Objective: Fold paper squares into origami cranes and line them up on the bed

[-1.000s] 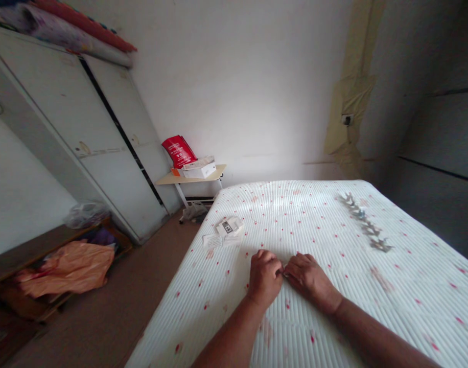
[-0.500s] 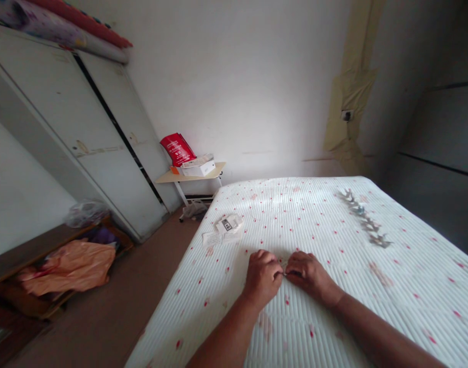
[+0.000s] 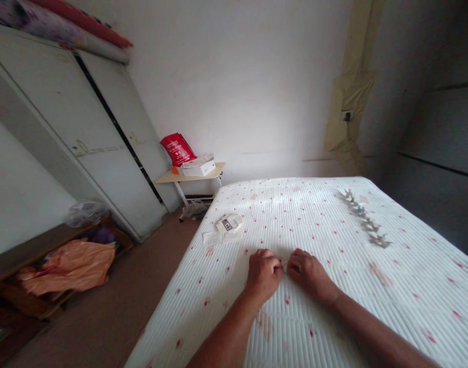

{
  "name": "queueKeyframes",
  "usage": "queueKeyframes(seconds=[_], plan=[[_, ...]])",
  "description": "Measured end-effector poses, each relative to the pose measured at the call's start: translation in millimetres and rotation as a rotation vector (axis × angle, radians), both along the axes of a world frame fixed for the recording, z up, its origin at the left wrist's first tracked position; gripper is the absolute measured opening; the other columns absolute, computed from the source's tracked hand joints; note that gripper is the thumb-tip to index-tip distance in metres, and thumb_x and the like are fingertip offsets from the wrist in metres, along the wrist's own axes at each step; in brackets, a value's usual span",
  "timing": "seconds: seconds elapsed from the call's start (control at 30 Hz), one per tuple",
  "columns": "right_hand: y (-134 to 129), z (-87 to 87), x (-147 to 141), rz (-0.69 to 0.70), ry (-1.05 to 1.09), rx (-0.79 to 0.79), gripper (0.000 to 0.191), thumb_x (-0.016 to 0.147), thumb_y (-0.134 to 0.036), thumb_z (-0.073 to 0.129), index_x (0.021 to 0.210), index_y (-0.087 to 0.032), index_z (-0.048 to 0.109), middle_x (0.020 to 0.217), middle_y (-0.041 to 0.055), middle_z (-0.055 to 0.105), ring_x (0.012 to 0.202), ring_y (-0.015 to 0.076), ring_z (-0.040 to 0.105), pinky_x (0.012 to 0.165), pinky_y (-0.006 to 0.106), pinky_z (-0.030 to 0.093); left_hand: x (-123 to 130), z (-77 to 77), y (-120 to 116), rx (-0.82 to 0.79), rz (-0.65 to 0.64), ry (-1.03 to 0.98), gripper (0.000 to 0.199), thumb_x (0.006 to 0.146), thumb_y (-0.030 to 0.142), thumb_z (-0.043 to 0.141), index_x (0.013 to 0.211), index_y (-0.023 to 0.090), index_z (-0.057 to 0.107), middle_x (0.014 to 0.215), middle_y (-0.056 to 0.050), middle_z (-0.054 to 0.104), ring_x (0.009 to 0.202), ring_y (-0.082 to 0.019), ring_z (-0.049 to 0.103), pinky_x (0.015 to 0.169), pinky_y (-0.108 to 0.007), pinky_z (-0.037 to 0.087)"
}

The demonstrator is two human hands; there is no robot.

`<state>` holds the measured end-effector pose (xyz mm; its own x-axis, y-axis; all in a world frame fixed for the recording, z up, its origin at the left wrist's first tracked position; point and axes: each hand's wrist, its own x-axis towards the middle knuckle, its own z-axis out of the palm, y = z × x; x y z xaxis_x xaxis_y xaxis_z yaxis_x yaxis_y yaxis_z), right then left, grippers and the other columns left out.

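My left hand (image 3: 263,273) and my right hand (image 3: 307,271) are close together over the near middle of a white quilted bed cover (image 3: 295,327) with red dots. Fingers of both are curled in a pinch. Between them shows a small pale scrap (image 3: 283,263), too small to name, which both hands seem to grip. Flat papers (image 3: 228,225) with dark print lie beyond my left hand. Farther off to the right, several small folded paper pieces (image 3: 362,217) stand in a slanting row.
A small table (image 3: 209,174) by the wall holds a red bag (image 3: 178,148) and a white box (image 3: 199,167). At left are a wardrobe (image 3: 115,168) and a low wooden shelf (image 3: 46,240) with an orange plastic bag (image 3: 73,266).
My fingertips have shifted slightly, and the gap between the hands is a little wider, with more of the pale scrap in sight. The papers and folded row have not moved.
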<state>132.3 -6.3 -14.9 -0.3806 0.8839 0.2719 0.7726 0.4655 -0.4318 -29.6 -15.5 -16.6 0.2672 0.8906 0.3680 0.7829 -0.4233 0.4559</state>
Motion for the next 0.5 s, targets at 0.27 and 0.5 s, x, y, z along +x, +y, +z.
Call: queueKeyframes(seconds=[0.27,0.5], plan=[[4,5.0,-3,-0.064,0.056,-0.115,0.018,0.068,-0.006,0.048,0.063,-0.017,0.062,0.073,0.0026,0.058,0.067,0.0123,0.056,0.063,0.021,0.041,3,3.8,0,-0.035,0.047,0.013,0.010,0.069,0.013,0.058,0.063,0.020,0.062,0.077,0.000,0.060,0.082,-0.016,0.052,0.077,-0.029,0.036],[2,13.6,-9,-0.124,0.040,-0.140,0.022,0.067,-0.005,0.048,0.060,-0.017,0.064,0.073,0.0026,0.061,0.064,0.0111,0.057,0.060,0.020,0.040,6,5.7,0,-0.063,0.095,0.051,0.007,0.068,0.015,0.058,0.064,0.019,0.061,0.078,-0.001,0.059,0.083,-0.017,0.052,0.074,-0.029,0.036]])
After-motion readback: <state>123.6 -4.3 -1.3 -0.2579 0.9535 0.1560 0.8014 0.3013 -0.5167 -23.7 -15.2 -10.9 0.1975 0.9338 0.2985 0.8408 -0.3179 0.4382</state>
